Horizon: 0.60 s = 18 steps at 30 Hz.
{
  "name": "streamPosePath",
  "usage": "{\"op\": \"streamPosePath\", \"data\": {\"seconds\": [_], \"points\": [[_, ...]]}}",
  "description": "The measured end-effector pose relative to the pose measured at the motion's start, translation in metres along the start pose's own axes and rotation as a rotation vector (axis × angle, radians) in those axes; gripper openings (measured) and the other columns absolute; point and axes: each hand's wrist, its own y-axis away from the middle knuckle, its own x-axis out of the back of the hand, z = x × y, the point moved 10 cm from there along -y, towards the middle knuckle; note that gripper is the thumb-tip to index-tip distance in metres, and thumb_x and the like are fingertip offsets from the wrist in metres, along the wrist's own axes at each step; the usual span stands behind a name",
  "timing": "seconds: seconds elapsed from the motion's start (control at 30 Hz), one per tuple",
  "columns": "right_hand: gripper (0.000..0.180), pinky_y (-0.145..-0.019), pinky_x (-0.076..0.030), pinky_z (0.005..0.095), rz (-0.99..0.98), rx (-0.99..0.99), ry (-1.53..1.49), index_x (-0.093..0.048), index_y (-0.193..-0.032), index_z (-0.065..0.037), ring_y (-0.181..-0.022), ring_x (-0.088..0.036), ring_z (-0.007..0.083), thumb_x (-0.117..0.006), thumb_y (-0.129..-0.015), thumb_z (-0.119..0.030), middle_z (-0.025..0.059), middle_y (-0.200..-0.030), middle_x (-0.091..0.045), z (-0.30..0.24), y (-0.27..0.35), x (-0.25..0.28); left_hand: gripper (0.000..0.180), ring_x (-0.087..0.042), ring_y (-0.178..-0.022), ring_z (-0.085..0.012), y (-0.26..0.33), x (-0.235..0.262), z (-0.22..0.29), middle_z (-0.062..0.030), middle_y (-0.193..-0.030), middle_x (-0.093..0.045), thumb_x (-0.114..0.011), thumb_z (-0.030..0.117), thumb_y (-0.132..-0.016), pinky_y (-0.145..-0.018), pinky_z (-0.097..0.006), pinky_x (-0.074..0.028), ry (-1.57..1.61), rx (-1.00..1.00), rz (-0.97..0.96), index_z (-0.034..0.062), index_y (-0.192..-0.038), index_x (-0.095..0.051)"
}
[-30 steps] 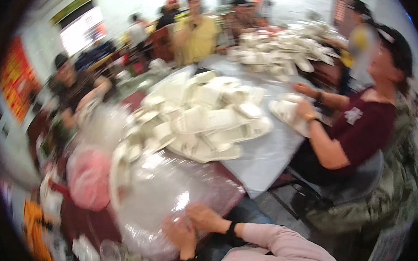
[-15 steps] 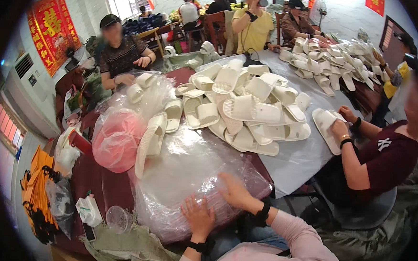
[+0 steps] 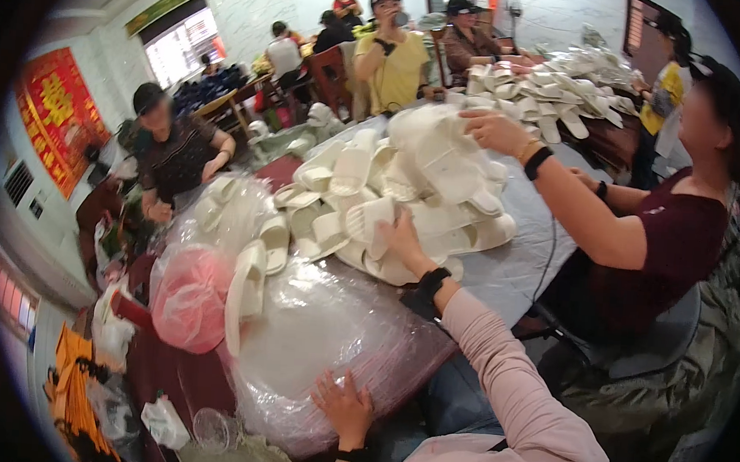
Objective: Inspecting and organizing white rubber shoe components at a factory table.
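The right hand (image 3: 401,233) reaches out over the table (image 3: 512,269) into the heap of white slippers (image 3: 406,195), its fingers closed around one white slipper (image 3: 370,224) at the near side of the heap, toward the table's near edge. The left hand (image 3: 344,407) lies flat with fingers spread on the big clear plastic bag (image 3: 330,330), which bulges over the table's near left corner and hangs past its edge; this hand grips nothing and merely presses on the film. The held slipper is thus well ahead of the left hand and beyond the bag, with the bag's crown between the two hands. Both wrists carry dark bands, and the right arm wears a pale pink sleeve (image 3: 498,357). Leaning upright against the bag's far left side stands another white slipper (image 3: 248,287), just beside a pink plastic bag (image 3: 190,298) at the table's left edge. Across the heap, at the table's right edge, a seated person in a dark red shirt (image 3: 665,249) stretches a hand (image 3: 495,130) onto the top of the pile, touching the slippers there. At the far left side of the table another person in a dark patterned shirt (image 3: 175,156) sits bent forward. A second heap of white slippers (image 3: 556,90) covers a table further back on the right.
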Motion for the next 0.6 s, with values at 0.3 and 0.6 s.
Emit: {"op": "streamPosePath", "data": {"seconds": [0.3,0.6], "points": [[0.05,-0.084,-0.042,0.0379,-0.423,0.13,0.392,-0.054,-0.11,0.0,-0.1,-0.053,0.0338,-0.064,-0.069,-0.028,0.0201,-0.107,-0.057,0.01,0.072,-0.067,0.048,-0.042,-0.112,-0.0412,0.013,0.002,0.008,-0.0194,-0.124,-0.045,-0.049,0.039,-0.082,-0.09,-0.057,-0.031,-0.2,-0.19,0.093,0.0128,-0.122,-0.049],[0.032,-0.057,-0.045,0.0363,-0.557,0.004,0.21,-0.061,-0.08,0.004,-0.065,-0.06,0.0241,-0.065,-0.063,-0.023,0.0153,-0.071,-0.062,0.048,0.161,-0.064,0.051,-0.041,-0.114,-0.0389,0.017,-0.003,0.018,-0.0172,-0.128,-0.043,-0.048,0.04,-0.082,-0.093,-0.055,-0.031,-0.15,-0.224,0.23,0.0168,-0.127,-0.044]]}}
